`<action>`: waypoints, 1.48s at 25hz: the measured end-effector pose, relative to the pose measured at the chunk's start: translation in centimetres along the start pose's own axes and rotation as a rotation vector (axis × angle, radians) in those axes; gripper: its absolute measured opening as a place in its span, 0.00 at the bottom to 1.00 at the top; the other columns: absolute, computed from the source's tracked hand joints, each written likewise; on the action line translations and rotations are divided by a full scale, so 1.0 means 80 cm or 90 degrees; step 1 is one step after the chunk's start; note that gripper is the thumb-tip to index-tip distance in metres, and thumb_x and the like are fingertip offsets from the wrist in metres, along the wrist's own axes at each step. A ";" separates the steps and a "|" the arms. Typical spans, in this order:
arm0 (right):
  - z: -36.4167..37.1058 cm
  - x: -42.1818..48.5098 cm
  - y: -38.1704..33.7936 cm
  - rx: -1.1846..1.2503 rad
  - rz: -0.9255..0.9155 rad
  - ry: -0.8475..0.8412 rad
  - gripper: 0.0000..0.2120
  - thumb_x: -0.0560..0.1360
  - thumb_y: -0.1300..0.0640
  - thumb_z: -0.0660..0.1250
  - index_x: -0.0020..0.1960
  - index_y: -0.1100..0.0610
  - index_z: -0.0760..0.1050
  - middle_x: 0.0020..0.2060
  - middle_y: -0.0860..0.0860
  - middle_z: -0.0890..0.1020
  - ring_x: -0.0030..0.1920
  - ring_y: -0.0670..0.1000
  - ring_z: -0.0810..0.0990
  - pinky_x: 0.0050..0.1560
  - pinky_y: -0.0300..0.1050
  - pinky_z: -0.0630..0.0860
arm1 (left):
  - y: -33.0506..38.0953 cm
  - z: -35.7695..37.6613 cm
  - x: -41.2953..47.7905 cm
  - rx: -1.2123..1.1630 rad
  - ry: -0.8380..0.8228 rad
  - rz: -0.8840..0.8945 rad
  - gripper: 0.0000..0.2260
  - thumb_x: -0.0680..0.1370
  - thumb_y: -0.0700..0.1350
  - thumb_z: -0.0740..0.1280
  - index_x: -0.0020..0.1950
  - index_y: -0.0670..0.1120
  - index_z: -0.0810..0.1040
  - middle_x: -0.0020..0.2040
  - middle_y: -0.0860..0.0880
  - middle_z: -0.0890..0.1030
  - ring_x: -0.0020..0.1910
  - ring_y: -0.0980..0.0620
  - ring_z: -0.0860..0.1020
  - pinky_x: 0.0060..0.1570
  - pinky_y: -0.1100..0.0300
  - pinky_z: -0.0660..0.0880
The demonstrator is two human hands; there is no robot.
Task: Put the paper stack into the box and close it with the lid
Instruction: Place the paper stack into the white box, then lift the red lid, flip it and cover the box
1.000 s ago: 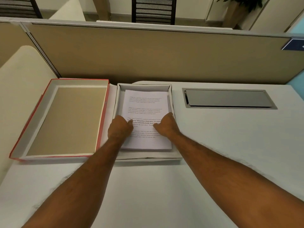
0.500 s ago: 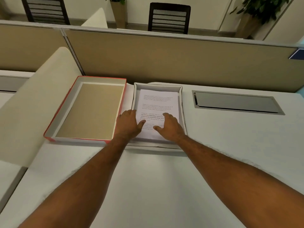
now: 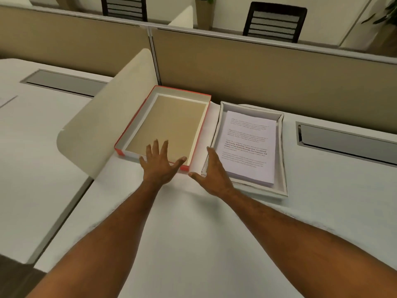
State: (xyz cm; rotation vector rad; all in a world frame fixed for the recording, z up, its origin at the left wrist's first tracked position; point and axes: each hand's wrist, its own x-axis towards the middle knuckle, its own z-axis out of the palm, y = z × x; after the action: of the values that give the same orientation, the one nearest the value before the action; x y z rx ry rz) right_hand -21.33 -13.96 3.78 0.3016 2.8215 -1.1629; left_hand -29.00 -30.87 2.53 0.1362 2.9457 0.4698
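1. At the far left of the working area, the lid [image 3: 169, 125] is seen lying upside down on the desk [image 3: 214, 244], its red outer wall showing along the left and near edges and its tan inner face turned up. Its long axis runs away from the person, tilted slightly to the right.
2. The left hand [image 3: 160, 165] is held over the near edge of the lid, fingers spread wide and nothing gripped; whether the palm touches the rim cannot be told.
3. The right hand [image 3: 211, 171] is placed just right of the lid's near right corner, in the gap between lid and box, open with the thumb pointing left toward that corner. Nothing is held by it either.
4. The box [image 3: 284, 155] is set just beside the lid on its right, parallel to it and not touching. The paper stack [image 3: 250, 147] is already laid flat inside, printed side up, with bare box floor visible around it.
5. The coming move is judged to turn on this: the lid lies directly ahead of both hands and left of the box, so it must be gripped at its near corners, flipped over, and carried a short way right. The left hand is nearer the lid's middle; the right hand is nearer the box.
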 end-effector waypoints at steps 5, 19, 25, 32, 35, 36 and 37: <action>0.040 0.030 -0.040 0.174 0.029 0.032 0.43 0.67 0.47 0.76 0.73 0.52 0.55 0.68 0.52 0.68 0.69 0.53 0.70 0.63 0.43 0.71 | -0.075 -0.025 0.014 -0.066 0.043 -0.097 0.45 0.70 0.74 0.57 0.79 0.52 0.49 0.81 0.47 0.44 0.79 0.41 0.43 0.73 0.34 0.46; 0.077 0.096 -0.050 0.242 0.239 -0.028 0.52 0.65 0.47 0.77 0.77 0.54 0.48 0.73 0.54 0.68 0.68 0.59 0.73 0.67 0.56 0.73 | -0.137 -0.040 0.058 -0.416 0.072 -0.272 0.51 0.70 0.60 0.72 0.78 0.37 0.46 0.77 0.37 0.59 0.75 0.38 0.61 0.72 0.47 0.62; 0.063 0.087 -0.059 0.333 0.218 -0.023 0.45 0.64 0.48 0.77 0.73 0.53 0.55 0.67 0.52 0.74 0.64 0.57 0.76 0.62 0.57 0.77 | -0.097 -0.062 0.052 -0.517 0.237 -0.202 0.38 0.73 0.47 0.73 0.76 0.42 0.54 0.72 0.37 0.60 0.68 0.41 0.67 0.65 0.53 0.70; 0.010 0.056 -0.072 0.311 0.186 -0.064 0.33 0.71 0.51 0.73 0.69 0.58 0.60 0.63 0.53 0.73 0.38 0.46 0.81 0.35 0.30 0.76 | -0.061 -0.104 0.036 -0.640 0.279 -0.035 0.37 0.72 0.51 0.71 0.73 0.61 0.52 0.75 0.49 0.62 0.69 0.37 0.71 0.60 0.37 0.75; -0.022 0.048 -0.083 0.228 0.101 -0.004 0.34 0.70 0.48 0.74 0.69 0.55 0.62 0.65 0.54 0.74 0.62 0.55 0.78 0.53 0.36 0.71 | -0.025 -0.119 0.023 -0.595 0.317 0.032 0.39 0.74 0.44 0.71 0.76 0.53 0.49 0.77 0.46 0.60 0.74 0.43 0.65 0.68 0.43 0.70; -0.037 0.046 -0.094 0.229 0.078 0.005 0.35 0.71 0.47 0.73 0.71 0.56 0.61 0.68 0.53 0.72 0.67 0.55 0.73 0.57 0.38 0.67 | -0.014 -0.122 0.019 -0.588 0.330 0.050 0.41 0.74 0.42 0.72 0.77 0.51 0.48 0.77 0.44 0.59 0.75 0.44 0.64 0.70 0.45 0.69; -0.052 0.045 -0.106 0.242 0.072 0.011 0.37 0.72 0.45 0.71 0.73 0.57 0.59 0.70 0.53 0.70 0.70 0.55 0.69 0.59 0.40 0.65 | -0.003 -0.125 0.014 -0.584 0.335 0.068 0.43 0.73 0.41 0.73 0.77 0.49 0.47 0.77 0.43 0.60 0.74 0.44 0.64 0.70 0.45 0.68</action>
State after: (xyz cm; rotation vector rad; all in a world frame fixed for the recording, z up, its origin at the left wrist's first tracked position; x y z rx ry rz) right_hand -26.58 -16.38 12.11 0.4872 2.5407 -1.6692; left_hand -31.80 -34.01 11.68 0.0555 2.8108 2.0498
